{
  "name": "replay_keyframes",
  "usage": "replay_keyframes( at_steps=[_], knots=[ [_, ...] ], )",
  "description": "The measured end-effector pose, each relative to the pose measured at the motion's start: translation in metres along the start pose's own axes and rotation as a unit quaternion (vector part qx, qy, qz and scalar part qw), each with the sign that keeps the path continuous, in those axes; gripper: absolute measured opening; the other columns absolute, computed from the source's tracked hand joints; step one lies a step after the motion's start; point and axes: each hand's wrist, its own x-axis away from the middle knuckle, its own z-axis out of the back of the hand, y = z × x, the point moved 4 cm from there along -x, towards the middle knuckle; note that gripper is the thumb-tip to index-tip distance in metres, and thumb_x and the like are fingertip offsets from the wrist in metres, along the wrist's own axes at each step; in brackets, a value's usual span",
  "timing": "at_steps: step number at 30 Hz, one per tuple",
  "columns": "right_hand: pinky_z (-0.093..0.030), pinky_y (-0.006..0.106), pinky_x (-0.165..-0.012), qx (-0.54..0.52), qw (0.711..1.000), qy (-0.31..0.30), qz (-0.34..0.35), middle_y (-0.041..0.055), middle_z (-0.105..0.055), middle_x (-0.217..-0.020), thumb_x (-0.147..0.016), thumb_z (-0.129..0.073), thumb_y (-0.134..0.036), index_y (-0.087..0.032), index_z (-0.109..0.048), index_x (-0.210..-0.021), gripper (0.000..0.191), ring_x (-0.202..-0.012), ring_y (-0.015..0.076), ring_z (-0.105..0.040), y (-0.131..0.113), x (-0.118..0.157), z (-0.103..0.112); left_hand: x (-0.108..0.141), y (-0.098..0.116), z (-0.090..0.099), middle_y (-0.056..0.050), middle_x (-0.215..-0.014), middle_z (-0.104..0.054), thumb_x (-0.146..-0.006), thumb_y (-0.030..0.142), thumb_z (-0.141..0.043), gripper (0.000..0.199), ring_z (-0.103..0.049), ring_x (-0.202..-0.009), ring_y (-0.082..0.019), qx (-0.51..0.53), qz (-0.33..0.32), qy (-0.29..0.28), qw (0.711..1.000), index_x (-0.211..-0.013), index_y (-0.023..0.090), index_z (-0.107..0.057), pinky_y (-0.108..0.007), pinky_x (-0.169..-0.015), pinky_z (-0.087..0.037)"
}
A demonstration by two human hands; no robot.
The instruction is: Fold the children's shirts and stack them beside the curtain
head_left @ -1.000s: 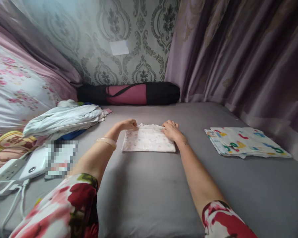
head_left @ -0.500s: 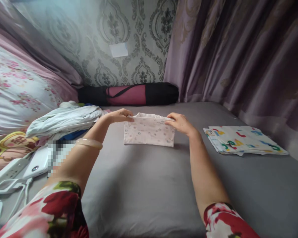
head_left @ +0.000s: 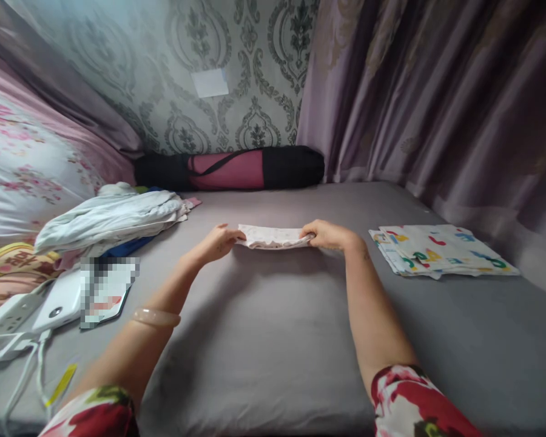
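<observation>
A pale pink cloth (head_left: 275, 235) with a small print is folded into a narrow strip and stretched level between my two hands, just over the grey sheet. My left hand (head_left: 221, 241) pinches its left end between thumb and fingers; a pale bangle (head_left: 157, 317) circles that wrist. At the opposite end, my right hand (head_left: 330, 235) grips the cloth the same way. What kind of garment the cloth is, I cannot tell.
Folded white cloth with colourful shapes (head_left: 446, 249) lies at the right. Crumpled light clothes (head_left: 113, 218), a power strip (head_left: 11, 318), a white device (head_left: 61, 300) and cables are at the left. A black-and-pink long bag (head_left: 227, 170) rests against the wall.
The pink cloth hung as an upright panel; now it is a flatter, narrower strip. Both hands have come down a little and toward me, still gripping its ends.
</observation>
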Motion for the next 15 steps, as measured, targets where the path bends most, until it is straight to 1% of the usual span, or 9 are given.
replay_keyframes(
  at_steps=[1,3,7,10,11,13,15],
  knots=[
    [-0.042,0.020,-0.070,0.008,0.999,-0.032,-0.005,0.0003,-0.073,-0.090,-0.069,-0.055,-0.003,-0.021,-0.075,-0.099,0.041,-0.081,0.0151,-0.063,0.002,-0.001,-0.004,0.004,0.000,-0.007,-0.001,-0.106,-0.073,-0.082,0.010,-0.038,0.040,-0.067,-0.092,-0.015,0.003,0.001,-0.013,1.000,-0.108,0.022,-0.067,-0.043,-0.116,-0.020],
    [-0.041,0.019,-0.065,0.017,0.997,-0.075,-0.010,-0.0010,-0.073,-0.087,-0.066,-0.057,-0.004,-0.023,-0.075,-0.100,0.043,-0.077,0.0147,-0.062,0.004,-0.004,-0.010,0.011,0.002,-0.015,-0.001,-0.108,-0.073,-0.078,0.008,-0.038,0.044,-0.066,-0.096,-0.015,0.009,0.003,-0.031,0.999,-0.108,0.023,-0.066,-0.043,-0.117,-0.019],
    [-0.040,0.019,-0.062,0.009,0.993,-0.121,-0.008,-0.0015,-0.073,-0.087,-0.065,-0.058,-0.007,-0.022,-0.076,-0.098,0.041,-0.077,0.0140,-0.062,0.006,-0.006,-0.017,0.018,0.005,-0.021,0.000,-0.113,-0.072,-0.070,0.003,-0.038,0.051,-0.063,-0.108,-0.017,0.018,0.002,-0.050,0.999,-0.106,0.025,-0.067,-0.046,-0.117,-0.017],
    [-0.042,0.019,-0.064,-0.029,0.988,-0.153,-0.008,0.0001,-0.073,-0.089,-0.067,-0.063,-0.012,-0.020,-0.076,-0.097,0.034,-0.079,0.0148,-0.063,0.007,-0.003,-0.020,0.019,0.007,-0.023,0.000,-0.111,-0.072,-0.068,0.002,-0.038,0.048,-0.063,-0.108,-0.018,0.025,-0.003,-0.053,0.998,-0.097,0.025,-0.069,-0.047,-0.116,-0.019],
    [-0.043,0.019,-0.065,-0.046,0.986,-0.160,-0.008,0.0007,-0.074,-0.090,-0.068,-0.066,-0.016,-0.020,-0.077,-0.096,0.030,-0.080,0.0152,-0.063,0.006,-0.002,-0.020,0.019,0.008,-0.023,0.000,-0.107,-0.073,-0.069,0.002,-0.038,0.047,-0.064,-0.105,-0.018,0.026,-0.004,-0.053,0.998,-0.094,0.024,-0.070,-0.045,-0.115,-0.021],
    [-0.044,0.020,-0.067,-0.072,0.984,-0.161,-0.005,0.0023,-0.074,-0.089,-0.073,-0.067,-0.026,-0.019,-0.076,-0.094,0.024,-0.081,0.0159,-0.064,0.004,0.000,-0.019,0.018,0.008,-0.022,-0.002,-0.100,-0.074,-0.070,0.002,-0.037,0.045,-0.066,-0.096,-0.017,0.024,-0.005,-0.037,0.999,-0.090,0.023,-0.071,-0.039,-0.111,-0.030],
    [-0.045,0.021,-0.067,-0.075,0.988,-0.134,0.000,0.0037,-0.074,-0.086,-0.080,-0.062,-0.031,-0.017,-0.076,-0.092,0.023,-0.080,0.0164,-0.064,0.000,-0.002,-0.016,0.015,0.010,-0.019,-0.003,-0.095,-0.074,-0.073,0.003,-0.036,0.044,-0.067,-0.090,-0.018,0.016,0.002,-0.002,1.000,-0.090,0.021,-0.072,-0.034,-0.102,-0.040]
  ],
)
